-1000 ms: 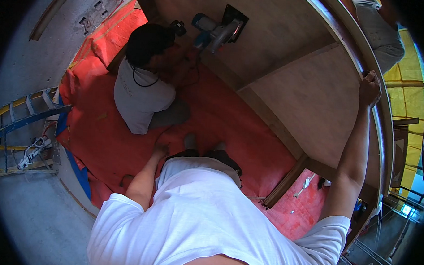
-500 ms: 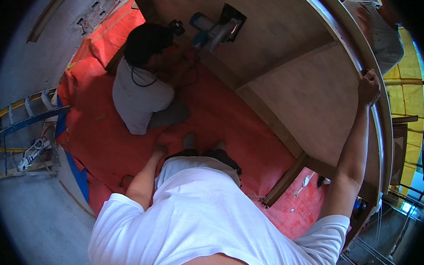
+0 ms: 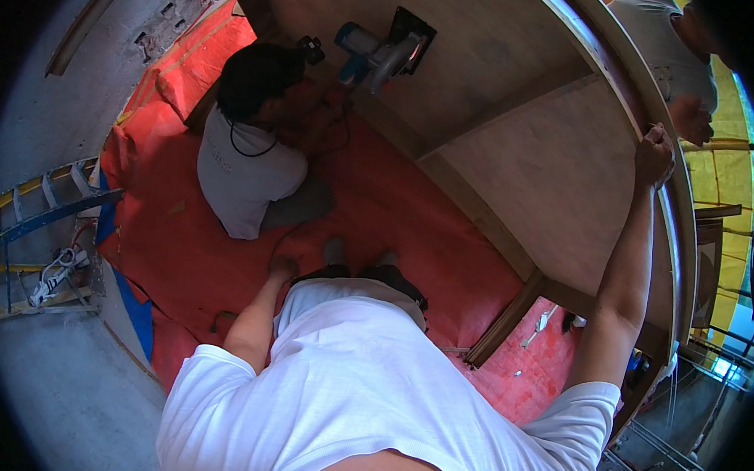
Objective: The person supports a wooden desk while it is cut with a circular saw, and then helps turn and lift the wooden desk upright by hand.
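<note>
While the left hand [image 3: 284,270] hangs, closure unclear, the right hand [image 3: 654,160] grips the curved brown wooden rim [image 3: 686,249] at two o'clock.

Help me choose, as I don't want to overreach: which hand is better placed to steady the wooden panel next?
Probably your right hand: it is on the curved edge of the wooden panel, arm stretched out. Your left hand is low at your other side, apart from the panel.
</note>
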Demonstrator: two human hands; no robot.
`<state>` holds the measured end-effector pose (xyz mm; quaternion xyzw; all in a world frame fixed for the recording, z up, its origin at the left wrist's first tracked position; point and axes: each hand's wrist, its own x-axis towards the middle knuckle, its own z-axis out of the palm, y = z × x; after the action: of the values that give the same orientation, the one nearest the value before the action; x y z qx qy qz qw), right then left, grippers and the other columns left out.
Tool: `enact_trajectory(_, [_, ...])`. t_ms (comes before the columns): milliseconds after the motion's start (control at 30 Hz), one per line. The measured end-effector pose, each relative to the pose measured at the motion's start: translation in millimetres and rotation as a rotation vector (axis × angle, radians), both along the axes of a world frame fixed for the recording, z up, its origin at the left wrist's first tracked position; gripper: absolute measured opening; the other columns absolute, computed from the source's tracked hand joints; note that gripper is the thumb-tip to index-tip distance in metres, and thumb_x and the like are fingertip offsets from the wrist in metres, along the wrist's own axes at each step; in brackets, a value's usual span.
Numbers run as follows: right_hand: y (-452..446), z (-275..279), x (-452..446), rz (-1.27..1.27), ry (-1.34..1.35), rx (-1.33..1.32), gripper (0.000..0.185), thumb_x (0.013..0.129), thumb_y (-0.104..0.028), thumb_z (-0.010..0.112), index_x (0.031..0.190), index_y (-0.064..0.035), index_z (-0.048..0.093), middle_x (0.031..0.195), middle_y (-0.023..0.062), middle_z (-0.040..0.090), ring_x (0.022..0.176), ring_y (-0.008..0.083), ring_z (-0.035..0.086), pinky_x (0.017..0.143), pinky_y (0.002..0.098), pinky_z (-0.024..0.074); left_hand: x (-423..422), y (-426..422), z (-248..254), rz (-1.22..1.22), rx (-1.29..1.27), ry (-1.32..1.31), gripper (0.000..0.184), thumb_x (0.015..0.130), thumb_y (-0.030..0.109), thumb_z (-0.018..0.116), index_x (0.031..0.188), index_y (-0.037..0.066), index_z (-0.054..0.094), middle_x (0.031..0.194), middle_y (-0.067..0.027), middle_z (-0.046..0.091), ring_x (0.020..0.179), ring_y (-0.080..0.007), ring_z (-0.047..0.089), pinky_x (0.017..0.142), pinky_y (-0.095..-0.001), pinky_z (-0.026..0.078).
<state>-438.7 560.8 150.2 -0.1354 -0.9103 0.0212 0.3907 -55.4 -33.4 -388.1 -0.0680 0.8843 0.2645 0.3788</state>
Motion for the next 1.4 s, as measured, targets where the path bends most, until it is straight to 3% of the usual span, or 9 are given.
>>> enact_trajectory(167, [-2,2,1,-0.04,-0.033,-0.028,0.041,0.089,-0.038,0.038,0.099,-0.013,0.07,0.106,0.0129,0.065,0.102,0.0342,0.059,0.087,0.0411,0.0457,-1,7,3,0.297,0.009,-0.054,0.022,0.075,0.021,0.053,0.082,0.012,0.072,0.091,-0.0134,0.068,0.087,-0.0322,0.065,0.076,-0.0439,0.05])
enact_trajectory(233, [-3,2,1,-0.057,-0.039,-0.036,0.042,0.089,-0.038,0.038,0.1,-0.0138,0.07,0.108,0.0121,0.064,0.102,0.0341,0.059,0.087,0.0407,0.0457,-4,10,14,0.3,0.016,-0.069,0.023,0.076,0.021,0.051,0.084,0.011,0.071,0.091,-0.0145,0.067,0.087,-0.0328,0.064,0.076,-0.0441,0.05])
enact_trajectory(433, [-5,2,4,-0.055,-0.041,-0.032,0.041,0.09,-0.039,0.037,0.102,-0.0151,0.069,0.108,0.0112,0.065,0.101,0.0342,0.06,0.087,0.041,0.046,9,0,-31,0.235,0.086,0.014,0.024,0.075,0.021,0.052,0.082,0.009,0.071,0.09,-0.0163,0.067,0.085,-0.0336,0.064,0.075,-0.0436,0.05])
enact_trajectory(633, [-15,6,9,-0.078,-0.069,-0.039,0.041,0.09,-0.039,0.038,0.104,-0.0156,0.068,0.108,0.0113,0.064,0.103,0.0336,0.059,0.088,0.0407,0.0459,1,7,-10,0.205,-0.005,-0.065,0.024,0.076,0.021,0.051,0.081,0.01,0.072,0.089,-0.0166,0.067,0.084,-0.0334,0.065,0.074,-0.0452,0.05])
enact_trajectory(967, [-2,2,3,-0.101,-0.089,-0.026,0.046,0.088,-0.043,0.034,0.109,-0.0188,0.067,0.111,0.01,0.064,0.105,0.0327,0.058,0.09,0.0408,0.0447,-5,10,17,-0.231,-0.148,0.019,0.025,0.079,0.021,0.049,0.084,0.009,0.071,0.091,-0.0163,0.067,0.085,-0.0337,0.065,0.074,-0.0465,0.05])
enact_trajectory(1133, [-2,4,2,-0.153,-0.121,-0.031,0.047,0.088,-0.045,0.034,0.109,-0.0182,0.066,0.111,0.0108,0.064,0.105,0.0336,0.058,0.089,0.0413,0.0448,1,12,10,0.161,-0.019,0.002,0.023,0.078,0.022,0.053,0.082,0.011,0.072,0.092,-0.0145,0.067,0.086,-0.0314,0.064,0.075,-0.0457,0.05])
enact_trajectory(1233, [-1,3,1,-0.156,-0.125,-0.035,0.047,0.089,-0.045,0.034,0.109,-0.0166,0.066,0.11,0.0124,0.064,0.105,0.0347,0.058,0.089,0.0421,0.0448,7,7,-4,0.135,-0.004,0.054,0.021,0.075,0.022,0.054,0.081,0.012,0.072,0.091,-0.0137,0.067,0.086,-0.0306,0.064,0.075,-0.0442,0.05])
enact_trajectory(1367, [2,0,-1,-0.129,-0.077,-0.01,0.049,0.089,-0.046,0.035,0.108,-0.0134,0.066,0.108,0.0152,0.064,0.103,0.0367,0.058,0.089,0.0433,0.0446,-6,10,20,-0.022,-0.053,-0.052,0.02,0.073,0.021,0.054,0.081,0.013,0.071,0.091,-0.0129,0.067,0.085,-0.0303,0.063,0.074,-0.0428,0.049])
enact_trajectory(1400, [-1,1,1,-0.118,-0.07,-0.015,0.05,0.089,-0.046,0.035,0.108,-0.0126,0.066,0.108,0.0158,0.064,0.103,0.0371,0.058,0.089,0.0436,0.0445,-6,12,27,0.053,-0.017,-0.035,0.02,0.073,0.021,0.054,0.08,0.013,0.071,0.091,-0.0128,0.067,0.085,-0.0305,0.063,0.073,-0.0431,0.049])
